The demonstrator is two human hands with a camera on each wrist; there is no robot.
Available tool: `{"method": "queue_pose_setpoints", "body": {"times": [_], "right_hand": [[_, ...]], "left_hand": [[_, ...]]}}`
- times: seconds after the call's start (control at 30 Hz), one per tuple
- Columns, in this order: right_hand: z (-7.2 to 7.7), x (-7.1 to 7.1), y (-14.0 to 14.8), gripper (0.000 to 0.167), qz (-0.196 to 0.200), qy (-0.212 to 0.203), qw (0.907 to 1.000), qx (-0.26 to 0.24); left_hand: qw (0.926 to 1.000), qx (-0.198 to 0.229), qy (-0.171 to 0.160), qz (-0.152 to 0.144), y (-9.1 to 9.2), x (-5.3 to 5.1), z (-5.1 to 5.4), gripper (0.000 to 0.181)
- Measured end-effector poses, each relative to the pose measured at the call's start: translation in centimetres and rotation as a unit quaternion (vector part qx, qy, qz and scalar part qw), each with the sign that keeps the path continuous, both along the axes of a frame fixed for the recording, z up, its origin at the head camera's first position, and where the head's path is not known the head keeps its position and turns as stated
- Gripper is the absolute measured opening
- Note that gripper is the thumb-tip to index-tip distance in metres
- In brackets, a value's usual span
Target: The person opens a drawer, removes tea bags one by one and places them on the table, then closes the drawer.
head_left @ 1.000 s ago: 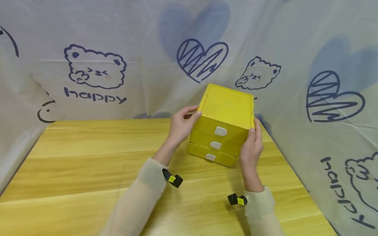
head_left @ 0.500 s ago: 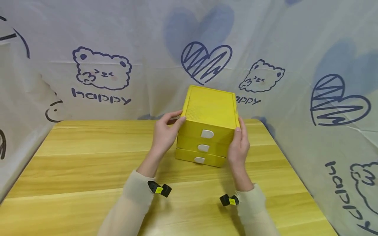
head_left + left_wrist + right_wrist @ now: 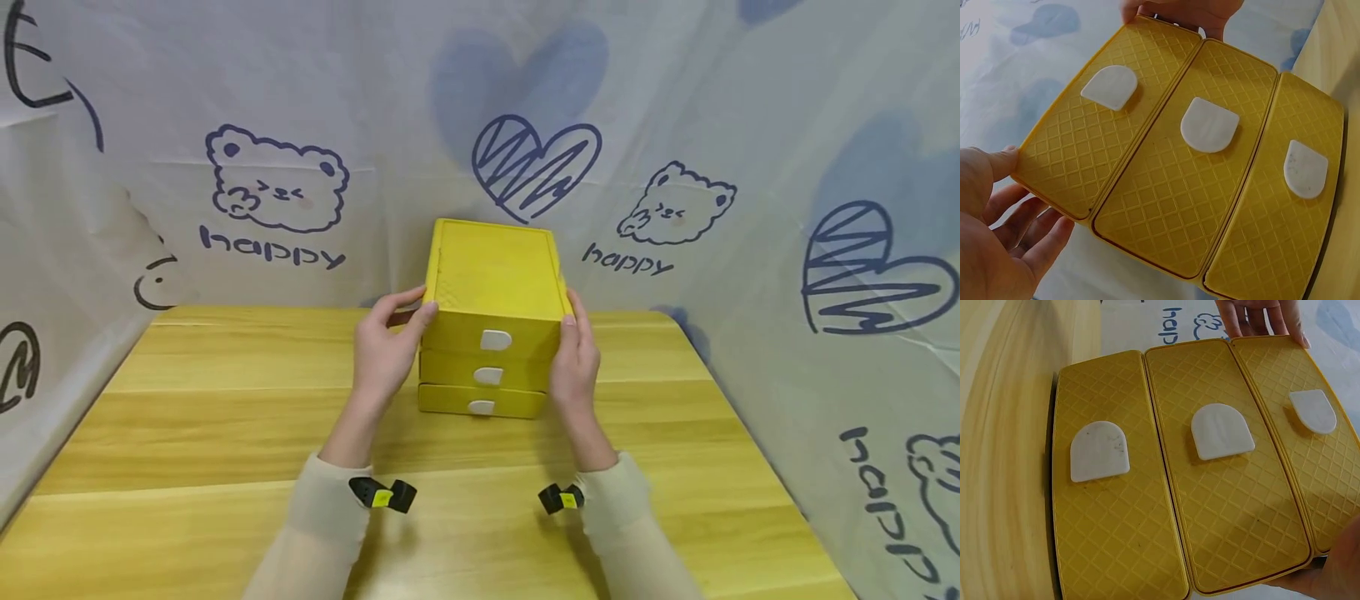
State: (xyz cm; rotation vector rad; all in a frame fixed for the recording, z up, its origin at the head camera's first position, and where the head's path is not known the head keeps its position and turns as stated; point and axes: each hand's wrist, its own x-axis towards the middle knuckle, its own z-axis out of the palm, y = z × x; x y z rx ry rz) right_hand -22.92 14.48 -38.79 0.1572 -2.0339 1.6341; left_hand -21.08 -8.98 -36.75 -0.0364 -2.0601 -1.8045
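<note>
A yellow three-drawer storage box [image 3: 497,271] stands upright near the back middle of the table. Each drawer front has a quilted pattern and a white tab, such as the middle tab [image 3: 1210,124]. My left hand [image 3: 381,354] grips the box's upper left side, thumb at the front edge and fingers along the side. On the opposite side, my right hand [image 3: 576,360] holds the upper right edge, its thumb near the front corner. All three drawers look closed in both wrist views. The right hand [image 3: 1342,565] is partly cut off in its own wrist view.
The wood-grain table [image 3: 225,433] spreads out around the box. A pale cloth [image 3: 405,150] printed with hearts and bears hangs behind and along both sides. A small black camera [image 3: 401,496] is strapped at each wrist.
Both hands have moved left together with the storage box, which has also turned to face more squarely forward. The head view has shifted slightly.
</note>
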Motion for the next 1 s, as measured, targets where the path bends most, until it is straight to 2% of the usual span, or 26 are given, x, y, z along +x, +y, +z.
{"method": "queue_pose_setpoints", "body": {"times": [0.17, 0.5, 0.7, 1.0], "right_hand": [[0.1, -1.1, -1.4, 0.048, 0.022, 0.001, 0.9997, 0.008], [0.2, -2.7, -3.9, 0.047, 0.044, -0.008, 0.9990, 0.008], [0.3, -3.4, -4.6, 0.047, 0.048, -0.007, 0.9988, 0.010], [0.1, -4.2, -5.1, 0.048, 0.043, -0.004, 0.9987, 0.026]], "left_hand": [[0.9997, 0.007, 0.003, 0.024, -1.3, 0.0, -0.1, 0.039], [0.9982, 0.025, 0.008, 0.054, -3.5, -0.4, -0.1, 0.038], [0.9979, 0.034, 0.006, 0.055, -4.1, -0.7, -0.2, 0.040], [0.9977, 0.036, 0.020, 0.055, -4.9, -1.8, -0.7, 0.042]]}}
